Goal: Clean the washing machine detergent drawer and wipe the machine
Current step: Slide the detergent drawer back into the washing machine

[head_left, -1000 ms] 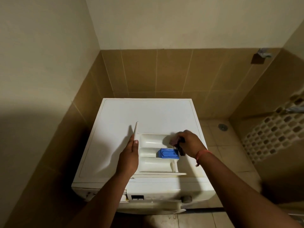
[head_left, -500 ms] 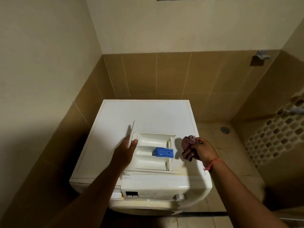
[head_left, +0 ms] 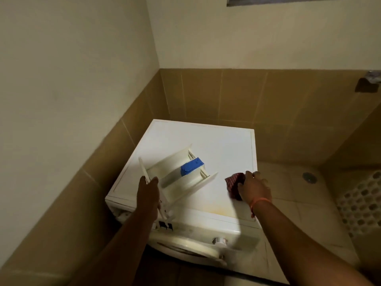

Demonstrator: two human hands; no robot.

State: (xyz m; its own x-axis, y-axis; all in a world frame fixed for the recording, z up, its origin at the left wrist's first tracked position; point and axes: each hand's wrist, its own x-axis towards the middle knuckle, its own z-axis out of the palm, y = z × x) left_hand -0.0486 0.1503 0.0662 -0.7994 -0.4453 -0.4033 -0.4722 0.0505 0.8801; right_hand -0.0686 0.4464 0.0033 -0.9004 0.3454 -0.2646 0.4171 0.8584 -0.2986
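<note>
Two hands at work over a white washing machine (head_left: 222,149) tucked into a tiled corner. Left hand (head_left: 148,195) gripping the front panel of the detergent drawer (head_left: 181,182) — thumb on one side of the panel, fingers (head_left: 155,181) curled on the other. Drawer out of its slot, lying on the machine's top near the front left, turned at an angle, open side up. Blue insert (head_left: 190,166) seated in the drawer's middle compartment, toward the far end. Right hand (head_left: 254,188) at the right edge of the top, fingers curled round a bunched red checked cloth (head_left: 234,185), which touches the top just right of the drawer and apart from it. Orange thread band (head_left: 260,202) on the right wrist. Yellowish stain on the top near the front edge. Below — control panel with a round knob (head_left: 219,241) and the upper rim of the door (head_left: 185,247). Floor drain (head_left: 308,176) set in the tiled floor to the right, well apart from the machine. Metal wall fitting (head_left: 371,76) high on the right wall, blurred.
</note>
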